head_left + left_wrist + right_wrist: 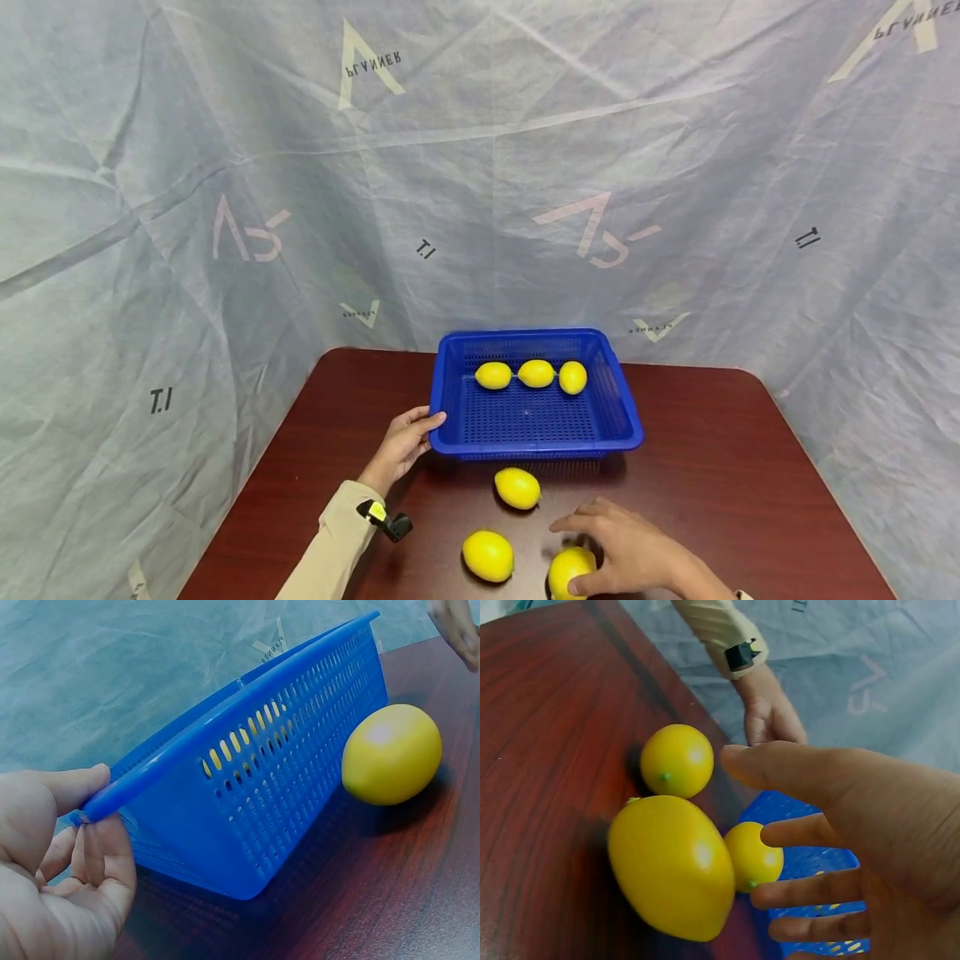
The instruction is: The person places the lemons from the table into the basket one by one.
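Lemons point(536, 374), three of them, sit in a row inside the blue basket point(536, 447), closer to its far wall than to its near one. The two on the left lie lengthwise along that wall; the one on the right is turned another way. The left hand point(405, 442) is at the basket's left side, its fingers grasping the rim: thumb over the top, the others curled beneath.

Three more lemons rest on the dark red surface point(712, 467) in front of the basket. The first lemon point(517, 488) is just beside the near wall. The second lemon point(488, 556) lies farther out from the basket, slightly left of the first. The third lemon point(572, 573) is farthest from the basket, to the right, under the right hand point(626, 546). That hand's fingers are released, spread and fairly straight around the fruit; whether the thumb touches it I cannot tell.

Left of and nearer than the basket, a beige sleeve point(330, 533) covers the left arm, with a black device point(398, 526) at its cuff. Behind the basket hangs a creased grey sheet point(480, 192) printed with letters.
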Demonstrator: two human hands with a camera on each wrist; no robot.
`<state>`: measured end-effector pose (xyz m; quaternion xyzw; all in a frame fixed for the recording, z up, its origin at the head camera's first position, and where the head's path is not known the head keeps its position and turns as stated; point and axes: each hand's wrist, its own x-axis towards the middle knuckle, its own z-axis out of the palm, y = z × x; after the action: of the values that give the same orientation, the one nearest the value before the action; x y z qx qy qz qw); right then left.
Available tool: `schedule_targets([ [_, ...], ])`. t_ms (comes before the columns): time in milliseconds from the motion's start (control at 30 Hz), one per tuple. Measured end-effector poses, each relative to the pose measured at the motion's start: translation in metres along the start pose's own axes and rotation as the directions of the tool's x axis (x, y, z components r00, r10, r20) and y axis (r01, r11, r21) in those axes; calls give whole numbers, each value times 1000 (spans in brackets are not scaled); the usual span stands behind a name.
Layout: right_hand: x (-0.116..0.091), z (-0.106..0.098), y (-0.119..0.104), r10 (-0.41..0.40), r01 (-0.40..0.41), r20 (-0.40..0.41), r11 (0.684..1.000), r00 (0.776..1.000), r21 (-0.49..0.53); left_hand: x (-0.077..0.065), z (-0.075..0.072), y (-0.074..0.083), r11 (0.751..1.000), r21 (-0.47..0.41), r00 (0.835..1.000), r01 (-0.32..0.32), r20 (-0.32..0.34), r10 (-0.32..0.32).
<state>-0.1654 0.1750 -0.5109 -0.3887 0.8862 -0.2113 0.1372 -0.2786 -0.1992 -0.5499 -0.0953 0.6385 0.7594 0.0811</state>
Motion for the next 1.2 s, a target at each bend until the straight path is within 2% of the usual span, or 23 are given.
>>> schedule_targets([
  [233,-1,10,5,-30,27,81,999,996,32,1,0,0,1000,-16,1000,-2,5,2],
  [400,1,16,9,-45,40,82,997,996,59,1,0,0,1000,-16,1000,1,7,-1],
  [633,1,25,15,10,-18,95,995,995,94,1,0,-1,1000,-14,1000,2,8,-2],
  [900,1,24,19,-44,43,10,996,999,83,-1,-1,2,1000,-16,1000,-4,14,4],
  [1067,2,17,19,-51,53,-34,997,998,50,0,-1,1,1000,-20,1000,-5,12,6],
  [1200,4,8,17,-90,91,-95,996,991,8,0,0,1,1000,-28,1000,-1,11,1],
])
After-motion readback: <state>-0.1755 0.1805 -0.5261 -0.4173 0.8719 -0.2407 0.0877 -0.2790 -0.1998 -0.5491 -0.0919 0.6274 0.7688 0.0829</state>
